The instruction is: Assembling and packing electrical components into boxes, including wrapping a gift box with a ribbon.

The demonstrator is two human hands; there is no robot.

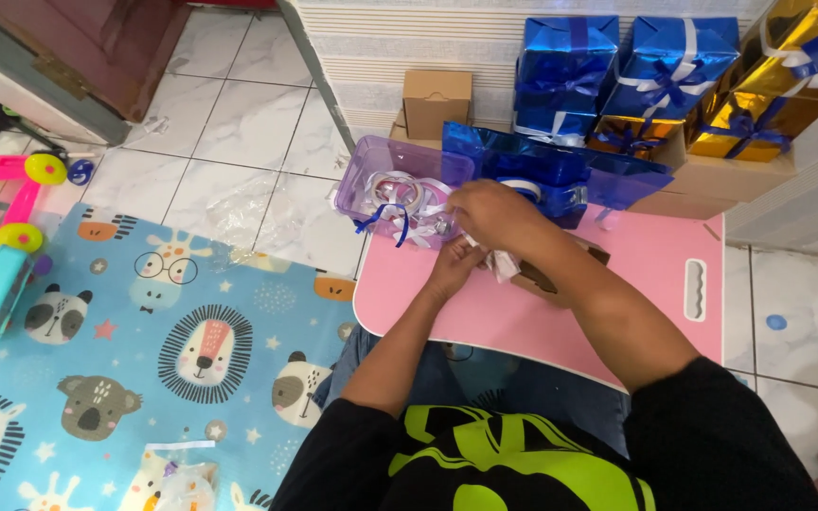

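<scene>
while both hands meet over a pink tabletop [655,274], the right hand [494,213] arches above the left hand [454,268], fingers curled on a bunch of white ribbon [502,263] that lies at the tabletop's far edge, over a small brown box [537,277]. just beside them sits a clear purple tub [376,166] with ribbon rolls, a blue ribbon [382,220] trailing over its rim. blue foil [560,170] lies behind the hands. wrapped blue and gold gifts [674,71] are stacked by the wall; an animal-print mat [172,350] covers the floor at left.
</scene>
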